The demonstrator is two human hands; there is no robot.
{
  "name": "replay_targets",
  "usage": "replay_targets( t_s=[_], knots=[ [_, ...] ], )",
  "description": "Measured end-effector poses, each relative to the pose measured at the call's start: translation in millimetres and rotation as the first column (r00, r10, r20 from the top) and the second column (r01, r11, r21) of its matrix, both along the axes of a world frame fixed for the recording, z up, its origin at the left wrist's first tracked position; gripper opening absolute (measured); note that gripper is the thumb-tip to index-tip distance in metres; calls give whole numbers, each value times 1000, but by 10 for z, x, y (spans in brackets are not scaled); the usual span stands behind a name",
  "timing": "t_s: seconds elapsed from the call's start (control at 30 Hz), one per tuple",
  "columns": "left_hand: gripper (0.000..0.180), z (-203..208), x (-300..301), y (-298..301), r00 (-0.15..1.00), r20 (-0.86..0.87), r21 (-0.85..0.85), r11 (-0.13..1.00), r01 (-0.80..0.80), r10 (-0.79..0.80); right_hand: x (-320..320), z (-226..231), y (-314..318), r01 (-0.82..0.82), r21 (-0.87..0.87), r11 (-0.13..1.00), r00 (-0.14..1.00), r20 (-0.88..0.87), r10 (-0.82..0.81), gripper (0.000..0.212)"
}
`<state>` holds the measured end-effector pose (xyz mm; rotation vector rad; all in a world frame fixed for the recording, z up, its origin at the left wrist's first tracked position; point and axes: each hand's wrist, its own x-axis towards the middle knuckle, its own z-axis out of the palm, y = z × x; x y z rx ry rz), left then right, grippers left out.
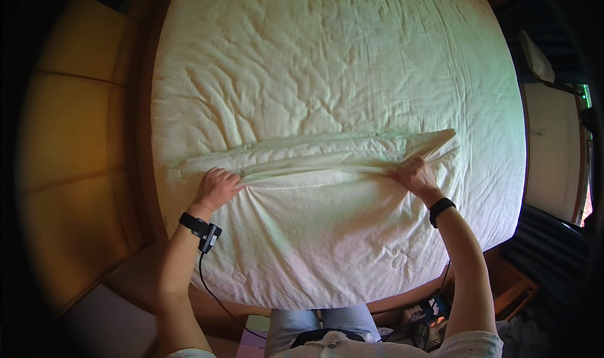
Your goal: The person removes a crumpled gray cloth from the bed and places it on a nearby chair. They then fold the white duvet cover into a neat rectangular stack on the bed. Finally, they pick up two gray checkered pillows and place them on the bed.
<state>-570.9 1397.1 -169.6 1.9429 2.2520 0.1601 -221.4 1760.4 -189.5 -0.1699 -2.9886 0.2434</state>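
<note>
A pale, cream-white quilt (314, 62) lies wrinkled over the bed. Across its near part runs a raised, folded edge of fabric (321, 172), stretched between my two hands. My left hand (217, 188) grips this edge near its left part, fingers closed on the cloth. Farther right, my right hand (415, 174) pinches the same edge, just below a peaked corner of cloth (448, 138). The fabric between the hands is pulled fairly taut, and creases fan toward me from both grips. Fingertips of both hands are partly hidden in the folds.
A yellowish panelled cabinet (69, 125) stands left of the bed. On the right are a pale cabinet (552, 144) and dark fabric (550, 245). An open wooden drawer (513, 292) sits low at the right. A cable (211, 289) hangs from a device on my left wrist.
</note>
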Motion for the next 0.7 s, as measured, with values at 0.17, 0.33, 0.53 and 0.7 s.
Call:
replay_targets(
  t_s=[0.17,0.33,0.53,0.7],
  knots=[
    [23,-78,-230,226,985,-170,35,999,-36,41,-85,13,238,275,60,960,961,-58,-271,24],
    [23,-260,-194,361,971,-218,77,994,-78,93,7,-71,265,254,81,964,964,56,-259,23],
    [22,-243,-229,399,986,-126,144,985,-91,110,-64,-186,579,368,220,903,928,-141,-344,27],
    [34,-481,-306,552,958,49,-111,954,-277,284,-183,-404,559,520,236,821,844,8,-537,28]
  ],
)
